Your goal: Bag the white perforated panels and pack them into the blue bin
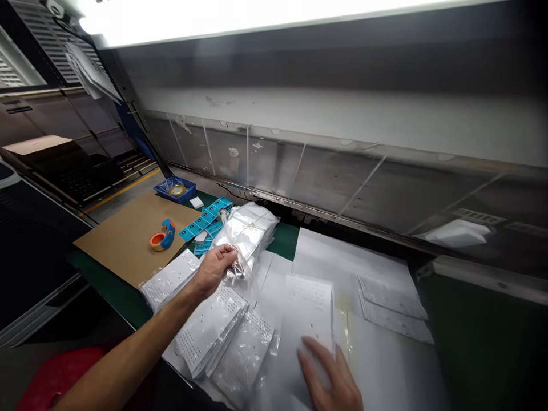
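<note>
Green bench (285, 240), blue tray (165, 192) w/ tape roll (177, 189), left hand (214, 268) gripping bag (250, 228)

A factory packing station, seen from the worker's place at a long desk (471, 319) covered in green matting. A strip light (257, 14) runs along the top of the frame above a clear plastic screen (321, 177) that backs the line. At centre, a bundle of clear bags (250, 228) stands over flat white packets (209, 328) stacked in rows. To the left lie a cardboard sheet (128, 234), an orange-and-blue tape dispenser (162, 235), a strip of blue labels (205, 221) and a blue parts tray (174, 188). A yellow floor line (124, 191) marks the aisle at left, and white foam blocks (458, 233) sit behind the screen at right.
</note>
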Demonstrator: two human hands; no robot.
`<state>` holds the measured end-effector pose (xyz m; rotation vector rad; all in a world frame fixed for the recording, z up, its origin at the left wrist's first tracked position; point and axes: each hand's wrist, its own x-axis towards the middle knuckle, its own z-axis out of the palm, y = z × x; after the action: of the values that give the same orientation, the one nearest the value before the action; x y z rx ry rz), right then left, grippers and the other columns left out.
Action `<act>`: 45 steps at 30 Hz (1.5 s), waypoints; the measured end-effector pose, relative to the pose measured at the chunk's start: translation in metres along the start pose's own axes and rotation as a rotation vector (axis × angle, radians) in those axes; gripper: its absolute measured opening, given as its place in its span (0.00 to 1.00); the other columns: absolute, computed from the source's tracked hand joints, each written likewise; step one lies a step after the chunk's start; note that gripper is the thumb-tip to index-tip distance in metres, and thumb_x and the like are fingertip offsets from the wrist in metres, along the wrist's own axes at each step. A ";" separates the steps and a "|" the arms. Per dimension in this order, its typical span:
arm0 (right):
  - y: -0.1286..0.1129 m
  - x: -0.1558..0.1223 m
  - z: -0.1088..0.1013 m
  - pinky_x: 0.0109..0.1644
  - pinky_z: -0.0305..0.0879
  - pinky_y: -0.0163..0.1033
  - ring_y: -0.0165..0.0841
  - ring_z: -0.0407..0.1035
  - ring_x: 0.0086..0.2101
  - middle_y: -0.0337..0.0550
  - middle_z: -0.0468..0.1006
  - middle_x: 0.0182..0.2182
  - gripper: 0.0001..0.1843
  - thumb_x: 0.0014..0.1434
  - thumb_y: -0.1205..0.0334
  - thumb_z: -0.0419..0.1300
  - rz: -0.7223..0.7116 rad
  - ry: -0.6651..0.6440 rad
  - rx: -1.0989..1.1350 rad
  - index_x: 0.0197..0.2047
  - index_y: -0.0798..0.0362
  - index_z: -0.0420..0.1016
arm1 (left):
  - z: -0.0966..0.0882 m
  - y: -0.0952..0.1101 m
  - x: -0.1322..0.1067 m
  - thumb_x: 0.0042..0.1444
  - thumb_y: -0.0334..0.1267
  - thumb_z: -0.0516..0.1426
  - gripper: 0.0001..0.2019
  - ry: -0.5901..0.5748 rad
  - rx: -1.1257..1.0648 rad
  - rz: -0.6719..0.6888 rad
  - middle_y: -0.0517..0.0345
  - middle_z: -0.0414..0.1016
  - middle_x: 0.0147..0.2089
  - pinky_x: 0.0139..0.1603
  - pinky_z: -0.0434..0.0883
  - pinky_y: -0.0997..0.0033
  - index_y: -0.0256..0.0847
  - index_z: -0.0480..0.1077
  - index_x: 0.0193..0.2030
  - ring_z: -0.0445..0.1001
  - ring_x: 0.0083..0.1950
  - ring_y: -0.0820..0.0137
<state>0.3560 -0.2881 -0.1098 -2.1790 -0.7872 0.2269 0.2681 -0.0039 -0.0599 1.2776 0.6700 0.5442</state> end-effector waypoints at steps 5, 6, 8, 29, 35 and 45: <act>-0.045 0.025 -0.013 0.32 0.69 0.40 0.39 0.71 0.36 0.50 0.70 0.42 0.16 0.57 0.49 0.56 -0.255 -0.132 -0.105 0.45 0.48 0.72 | 0.056 -0.017 -0.047 0.53 0.41 0.59 0.11 -0.200 -0.212 -0.188 0.63 0.68 0.22 0.26 0.68 0.72 0.37 0.64 0.37 0.70 0.22 0.73; -0.049 0.025 -0.012 0.32 0.69 0.38 0.37 0.70 0.34 0.48 0.70 0.40 0.13 0.59 0.52 0.54 -0.252 -0.167 -0.082 0.44 0.47 0.72 | 0.064 -0.020 -0.055 0.54 0.41 0.58 0.11 -0.219 -0.269 -0.223 0.62 0.68 0.23 0.28 0.68 0.71 0.37 0.64 0.39 0.70 0.23 0.73; -0.054 0.021 -0.008 0.35 0.68 0.36 0.34 0.70 0.34 0.45 0.70 0.39 0.11 0.62 0.57 0.50 -0.207 -0.187 -0.004 0.43 0.46 0.72 | 0.076 -0.026 -0.069 0.58 0.44 0.54 0.12 -0.238 -0.406 -0.278 0.60 0.69 0.26 0.34 0.69 0.69 0.37 0.64 0.42 0.72 0.29 0.71; -0.048 -0.003 -0.003 0.35 0.67 0.35 0.32 0.69 0.32 0.39 0.70 0.34 0.12 0.60 0.51 0.51 0.112 -0.246 0.138 0.37 0.45 0.72 | 0.078 -0.046 -0.104 0.51 0.35 0.61 0.06 -0.224 -0.348 -0.436 0.56 0.70 0.32 0.41 0.68 0.67 0.35 0.68 0.33 0.70 0.34 0.72; -0.047 0.002 -0.014 0.42 0.66 0.38 0.34 0.68 0.36 0.40 0.72 0.32 0.13 0.62 0.54 0.48 0.148 -0.277 0.212 0.35 0.47 0.72 | 0.069 -0.043 -0.109 0.51 0.32 0.61 0.06 -0.255 -0.411 -0.443 0.52 0.72 0.37 0.43 0.68 0.65 0.35 0.67 0.29 0.71 0.41 0.67; -0.049 0.003 -0.012 0.35 0.65 0.36 0.32 0.67 0.30 0.39 0.68 0.30 0.15 0.63 0.54 0.46 0.052 -0.375 0.129 0.32 0.47 0.71 | 0.067 -0.050 -0.114 0.51 0.33 0.61 0.06 -0.261 -0.443 -0.495 0.50 0.73 0.37 0.46 0.67 0.61 0.35 0.67 0.29 0.71 0.41 0.66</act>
<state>0.3405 -0.2694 -0.0652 -2.0621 -0.8928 0.7094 0.2370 -0.1396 -0.0821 0.7118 0.5774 0.1000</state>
